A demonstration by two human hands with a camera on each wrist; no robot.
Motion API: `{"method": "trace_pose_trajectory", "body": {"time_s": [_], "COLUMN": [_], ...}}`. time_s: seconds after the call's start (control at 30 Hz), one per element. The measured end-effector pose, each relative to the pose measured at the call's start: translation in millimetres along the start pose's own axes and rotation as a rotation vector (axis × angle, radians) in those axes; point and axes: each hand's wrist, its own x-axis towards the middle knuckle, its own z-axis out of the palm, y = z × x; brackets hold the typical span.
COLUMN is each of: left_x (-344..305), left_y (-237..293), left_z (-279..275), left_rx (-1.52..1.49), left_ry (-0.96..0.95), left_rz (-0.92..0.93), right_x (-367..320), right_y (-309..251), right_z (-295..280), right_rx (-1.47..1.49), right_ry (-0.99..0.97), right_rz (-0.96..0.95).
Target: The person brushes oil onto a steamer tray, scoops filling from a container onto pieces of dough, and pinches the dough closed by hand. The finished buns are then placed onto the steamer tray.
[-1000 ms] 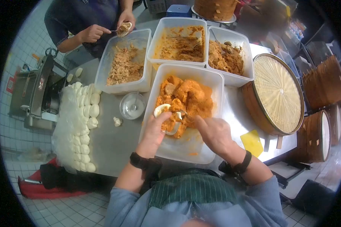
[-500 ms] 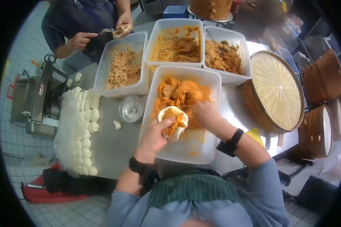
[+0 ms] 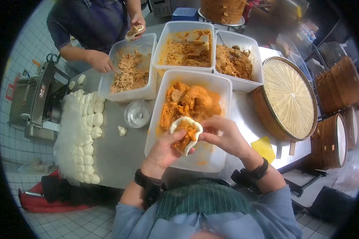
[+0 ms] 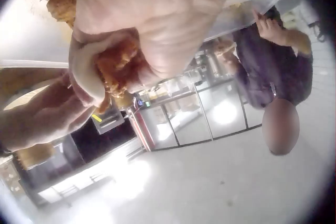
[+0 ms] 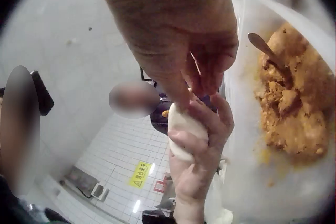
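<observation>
Steamers (image 3: 291, 95) of bamboo stand right of the tub (image 3: 205, 153) of orange filling (image 3: 191, 101). Over that tub's near end, likely so crumbs drop back in, the left hand (image 3: 163, 153) cups a filled dough wrapper (image 3: 186, 133). The right hand (image 3: 223, 137) pinches its rim. What seems a spoon (image 5: 268, 50) is stuck in the filling.

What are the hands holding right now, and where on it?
A filled dough wrapper: the left hand cups it from underneath, and the right hand pinches its rim.
</observation>
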Motion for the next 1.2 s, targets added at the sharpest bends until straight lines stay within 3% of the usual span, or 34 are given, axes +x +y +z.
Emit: {"method": "trace_pose_trajectory", "body": {"time_s": [0.17, 0.37, 0.43, 0.53, 0.6, 0.67, 0.83, 0.93, 1.0, 1.03, 1.07, 1.1, 1.2], "left_x": [-1, -7, -7, -4, -5, -5, -1, 3, 6, 4, -2, -7, -10], "left_y": [-7, -9, -10, -10, -10, -10, -12, -12, -6, -1, 7, 12, 13], "left_z": [2, 8, 8, 2, 4, 6, 7, 7, 1, 1, 11, 17, 14], "left_rx": [0.218, 0.328, 0.341, 0.401, 0.418, 0.449, 0.597, 0.67, 0.815, 0.817, 0.553, 0.288, 0.071], "left_ry": [-0.01, -0.039, -0.051, -0.1, -0.057, -0.062, -0.058, -0.063, -0.124, -0.124, -0.059, 0.006, 0.026], "left_rz": [0.014, 0.064, 0.096, -0.044, -0.092, -0.091, -0.132, -0.127, -0.118, -0.116, -0.14, -0.165, -0.177], "right_x": [-6, -6, -7, -10, -9, -9, -8, -3, -3, -4, -4, -6, -7], "right_y": [3, -2, -2, -8, -8, -10, -10, -6, 1, 4, 6, 7, 17], "right_z": [5, 6, 3, -3, 0, 1, -2, 7, 6, 4, 1, -1, -1], "right_rx": [-0.054, 0.102, -0.03, -0.131, -0.079, -0.029, -0.194, -0.086, -0.139, -0.19, -0.19, -0.088, 0.119], "right_ry": [0.069, 0.129, 0.025, 0.017, 0.038, 0.065, -0.063, 0.008, 0.0, -0.005, -0.004, 0.038, 0.122], "right_rz": [-0.08, 0.1, -0.036, -0.175, -0.077, 0.018, -0.215, -0.078, -0.127, -0.172, -0.172, -0.089, 0.035]}}
